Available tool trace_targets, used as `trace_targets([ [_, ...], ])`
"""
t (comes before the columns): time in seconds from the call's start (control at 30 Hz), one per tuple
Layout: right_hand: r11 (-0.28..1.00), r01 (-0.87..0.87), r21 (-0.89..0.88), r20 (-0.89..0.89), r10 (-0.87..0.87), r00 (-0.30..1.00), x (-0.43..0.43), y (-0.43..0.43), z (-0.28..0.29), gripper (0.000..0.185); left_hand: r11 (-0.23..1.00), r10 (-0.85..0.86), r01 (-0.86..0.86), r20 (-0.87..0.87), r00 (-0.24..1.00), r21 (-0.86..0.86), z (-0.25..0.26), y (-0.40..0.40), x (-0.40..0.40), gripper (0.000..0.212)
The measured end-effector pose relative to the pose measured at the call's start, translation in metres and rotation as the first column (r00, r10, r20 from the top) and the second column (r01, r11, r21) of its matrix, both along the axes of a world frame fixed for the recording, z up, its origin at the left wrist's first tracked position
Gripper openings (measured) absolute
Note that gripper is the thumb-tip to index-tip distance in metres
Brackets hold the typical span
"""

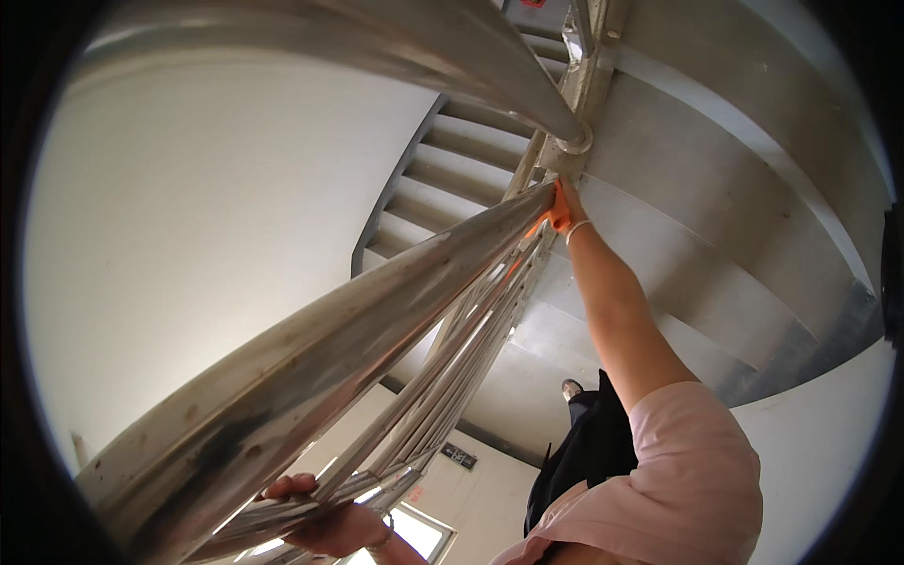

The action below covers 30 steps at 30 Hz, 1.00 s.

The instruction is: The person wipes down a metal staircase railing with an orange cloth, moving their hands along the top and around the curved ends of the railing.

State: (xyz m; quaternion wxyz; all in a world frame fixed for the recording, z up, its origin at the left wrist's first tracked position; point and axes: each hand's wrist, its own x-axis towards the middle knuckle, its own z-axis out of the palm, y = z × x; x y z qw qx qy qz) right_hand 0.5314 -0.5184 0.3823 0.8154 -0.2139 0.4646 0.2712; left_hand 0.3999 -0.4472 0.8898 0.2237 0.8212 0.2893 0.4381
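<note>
A polished metal handrail (325,325) with brown spots runs diagonally from the lower left to the centre top. At its far end my right hand (573,205) presses an orange cloth (559,210) against the rail near the post; a light band circles the wrist. Low in the view, my left hand (339,526) is closed around a thinner metal bar of the railing, below the main rail. A bracelet is on that wrist. Part of the left palm and fingers is hidden by the bars.
Concrete stairs (452,173) lie beyond the railing, and wide steps (678,212) are on the right. Another thick metal rail (424,49) crosses the top. A pale wall (198,191) stands at the left. Below are an exit sign (459,456) and a bright window (417,533).
</note>
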Motion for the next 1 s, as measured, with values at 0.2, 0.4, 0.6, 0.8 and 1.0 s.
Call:
trace_targets([
  [0.2,0.953,-0.267,-0.145,0.270,0.298,0.916,0.024,-0.020,0.061,0.026,0.977,-0.210,0.212,-0.050,0.976,0.027,-0.011,0.015,-0.016,0.081],
  [0.4,0.717,-0.669,-0.197,0.722,0.567,0.395,0.063,-0.016,0.198,0.036,0.969,-0.242,0.245,-0.113,0.964,0.022,-0.019,0.017,-0.019,0.082],
  [0.6,0.556,-0.715,-0.423,0.788,0.616,0.013,0.084,-0.019,0.355,0.050,0.934,-0.349,0.357,-0.179,0.920,0.018,-0.021,0.023,-0.021,0.057],
  [0.8,0.618,-0.726,-0.302,0.895,0.446,0.006,0.087,0.002,0.481,0.037,0.920,-0.370,0.389,-0.224,0.902,0.046,-0.045,0.042,-0.027,0.043],
  [1.0,0.752,-0.652,0.093,0.992,-0.013,0.127,0.070,0.002,0.591,0.030,0.898,-0.369,0.407,-0.218,0.903,0.169,-0.062,0.055,-0.019,0.039],
])
